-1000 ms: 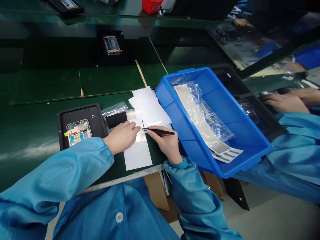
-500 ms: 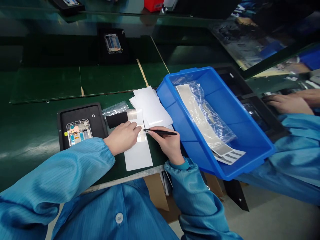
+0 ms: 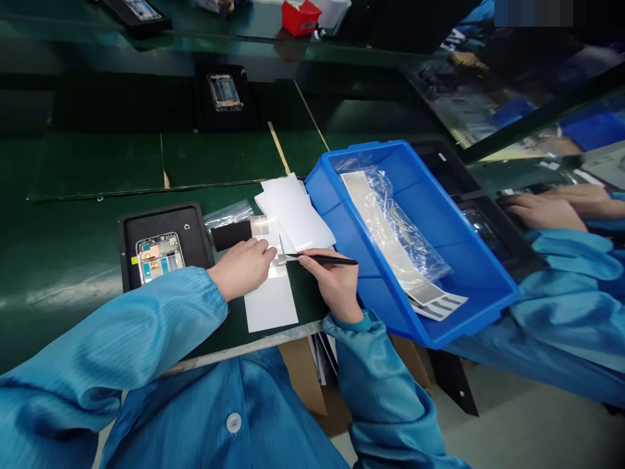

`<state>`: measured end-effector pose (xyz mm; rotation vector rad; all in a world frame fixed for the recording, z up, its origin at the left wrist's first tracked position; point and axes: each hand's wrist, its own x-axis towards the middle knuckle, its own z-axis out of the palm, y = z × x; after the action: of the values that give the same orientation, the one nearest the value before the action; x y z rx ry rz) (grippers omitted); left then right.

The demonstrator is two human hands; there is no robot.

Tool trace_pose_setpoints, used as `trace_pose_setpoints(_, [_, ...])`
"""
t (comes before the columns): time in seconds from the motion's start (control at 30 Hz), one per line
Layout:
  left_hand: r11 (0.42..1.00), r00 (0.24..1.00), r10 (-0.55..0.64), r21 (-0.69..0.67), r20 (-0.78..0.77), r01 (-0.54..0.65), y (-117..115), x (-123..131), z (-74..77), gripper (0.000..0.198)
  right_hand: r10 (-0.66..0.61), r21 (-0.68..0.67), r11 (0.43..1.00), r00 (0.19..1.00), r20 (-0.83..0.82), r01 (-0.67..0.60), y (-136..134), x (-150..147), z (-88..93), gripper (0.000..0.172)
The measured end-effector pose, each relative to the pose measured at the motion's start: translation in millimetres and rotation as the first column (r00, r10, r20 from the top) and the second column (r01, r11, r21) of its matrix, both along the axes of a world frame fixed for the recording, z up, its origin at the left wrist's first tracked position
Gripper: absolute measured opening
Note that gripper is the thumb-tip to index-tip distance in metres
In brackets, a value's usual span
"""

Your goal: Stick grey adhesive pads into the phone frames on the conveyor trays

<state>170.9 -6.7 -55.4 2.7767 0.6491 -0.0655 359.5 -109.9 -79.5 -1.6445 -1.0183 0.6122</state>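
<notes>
My right hand [image 3: 336, 286] holds black tweezers [image 3: 332, 259] like a pen, tips pointing left. At the tips is a small greyish piece [image 3: 281, 259], at the edge of a white sheet [image 3: 271, 306] with shiny patches. My left hand [image 3: 247, 267] lies over this sheet, fingers curled together and pressing on it; the fingertips are partly hidden. Above the left hand is a black strip [image 3: 231, 235] beside a clear plastic bag [image 3: 229, 213]. To the left, a black tray [image 3: 195, 228] carries an opened phone [image 3: 159, 257], partly covered by my left sleeve.
Loose white papers [image 3: 293, 212] lie beyond the tweezers. A blue bin [image 3: 439, 228] at right holds plastic-wrapped strips [image 3: 375, 228]. Another phone [image 3: 225, 92] sits in a black tray farther back. A co-worker's hands [image 3: 551, 207] are at far right.
The tweezers have drawn slightly right, and the small greyish piece now shows at their tips. My left hand stays on the sheet. The whole view has shifted a little.
</notes>
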Motion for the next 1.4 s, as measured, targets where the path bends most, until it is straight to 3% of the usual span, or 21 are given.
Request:
trace_pose_setpoints(0.13, [0.975,0.992,0.089,-0.209,0.086,-0.069,5.6,-15.3,19.9,0.041,-0.010,0.055,0.998,0.999,-0.033,0.012,-4.5,-9.4,14.4,0.014])
trace_pose_setpoints(0.23, [0.889,0.939,0.285,-0.419,0.191,-0.184,6.4,-36.0,40.0,0.030,0.055,0.069,0.996,0.997,-0.060,-0.051,-5.2,-27.7,26.4,0.013])
trace_pose_setpoints(0.33, [0.790,0.880,0.410,-0.575,0.239,-0.212,3.7,-57.3,50.2,0.019,0.125,0.092,0.989,0.988,-0.089,-0.116,-1.5,-49.8,34.3,0.011])
trace_pose_setpoints(0.67, [0.694,0.756,0.589,-0.657,0.284,-0.294,1.2,-120.6,34.8,0.012,0.270,0.032,0.963,0.948,-0.168,-0.269,19.9,-98.9,33.7,0.012])
trace_pose_setpoints(0.9, [0.645,0.724,0.630,-0.708,0.281,-0.287,2.4,-142.9,27.7,0.012,0.325,0.034,0.945,0.924,-0.201,-0.325,34.0,-123.8,34.4,0.010])
trace_pose_setpoints(1.07, [0.689,0.711,0.633,-0.642,0.306,-0.336,11.3,-163.6,27.5,0.014,0.279,0.026,0.959,0.929,-0.244,-0.282,39.8,-134.2,27.2,0.011])
trace_pose_setpoints(1.2, [0.793,0.689,0.606,-0.378,0.398,-0.479,15.8,-197.5,17.2,0.017,0.248,-0.012,0.966,0.937,-0.244,-0.259,48.7,-151.2,30.6,0.012])
trace_pose_setpoints(1.3, [0.876,0.755,0.471,-0.143,0.456,-0.461,13.4,-217.9,4.4,0.018,0.247,-0.102,0.956,0.945,-0.216,-0.274,58.7,-168.5,34.7,0.017])
trace_pose_setpoints(1.4, [0.918,0.829,0.354,0.008,0.432,-0.397,9.4,-224.6,-5.7,0.020,0.261,-0.175,0.938,0.942,-0.209,-0.299,69.5,-183.6,34.4,0.021])
